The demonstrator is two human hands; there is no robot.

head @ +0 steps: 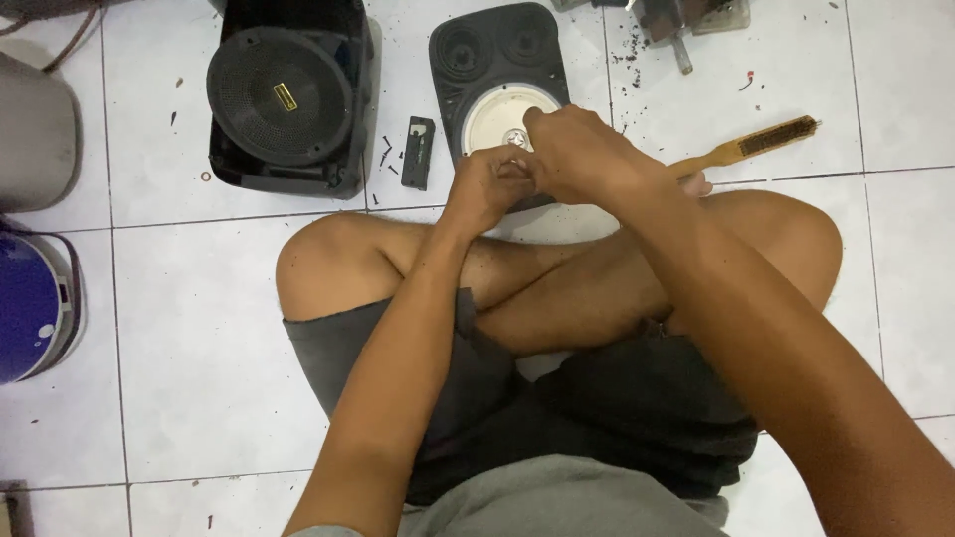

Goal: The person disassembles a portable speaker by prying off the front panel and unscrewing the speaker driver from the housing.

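Far left edge: grey rounded container (35, 134) up top, blue rounded appliance w/ white spots (30, 308) below it, both cut off by frame. White tiled floor (179, 328) under everything.

Next over, upper left: black speaker cabinet (288, 94) lying on floor, round mesh grille facing up, small yellow label on grille. Just right of it a few dark screws (386, 154) scattered, then a small black rectangular part (419, 151) lying flat.

Center top: black speaker front panel (497, 60) w/ two small round openings at top and a white round cone (502, 114) lower down. Panel's near end was hidden behind the hands.

Person sat cross-legged, knees bare, dark shorts, grey shirt at bottom of frame. Both arms reached fwd over the crossed legs.

Left hand (484, 189) was curled closed, fingers bent in, pressed against the right hand. Right hand (577, 154) also closed, knuckles up, overlapping the left from the right side. Hands met directly above the panel's lower edge and the white cone. Something small seemed pinched between them, but what it was, can't tell – fingers covered it.

Right of hands: wire brush w/ wooden handle (746, 147) on floor, bristle end pointing up-right, handle end passing behind the right wrist.

Top right: metal tool/part (681, 25) partly out of frame, dark debris specks (629, 55) beside it on tile.
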